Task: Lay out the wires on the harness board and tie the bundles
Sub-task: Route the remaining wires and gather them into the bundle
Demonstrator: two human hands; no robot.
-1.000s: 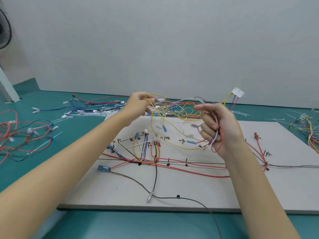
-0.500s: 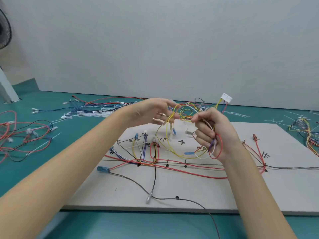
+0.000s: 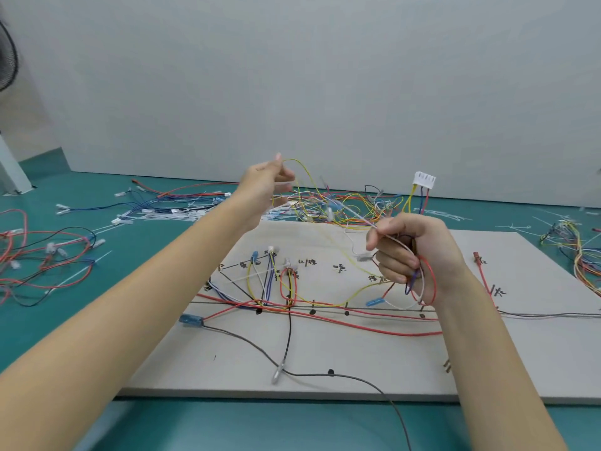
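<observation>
- Wires everywhere: a loose yellow wire (image 3: 302, 170) arcs up from the left hand (image 3: 265, 190), which pinches its upper end between thumb and fingertips, raised above the far edge of the harness board (image 3: 357, 362).
- Right hand (image 3: 413, 255) is curled round a small coil of wires (image 3: 421, 281) (red, white and a dark blue strand, as far as one can tell), holding it over the right middle of the board, with one thin pale strand nipped between thumb and forefinger.
- Between the two hands the yellow strand runs slack, dipping toward the tangle of loose wires (image 3: 344, 206) lying on the green table (image 3: 97, 320) just behind the board.
- My read: this is the separating step, one wire being teased out of the held bunch before it is routed.
- On the board itself, several wires already lie along the drawn horizontal line (image 3: 325, 309), with red, blue and yellow loops rising to the marked branch points at the left.
- White connector (image 3: 424, 180) stands up behind the right hand on its yellow, blue and red leads.
- Next move likely calls for freeing the yellow wire fully, then bringing it down onto its marked path without dragging the tangle along; the slack loop could snag on neighbours.
- No tied bundle is visible yet, so tying looks some way off.
</observation>
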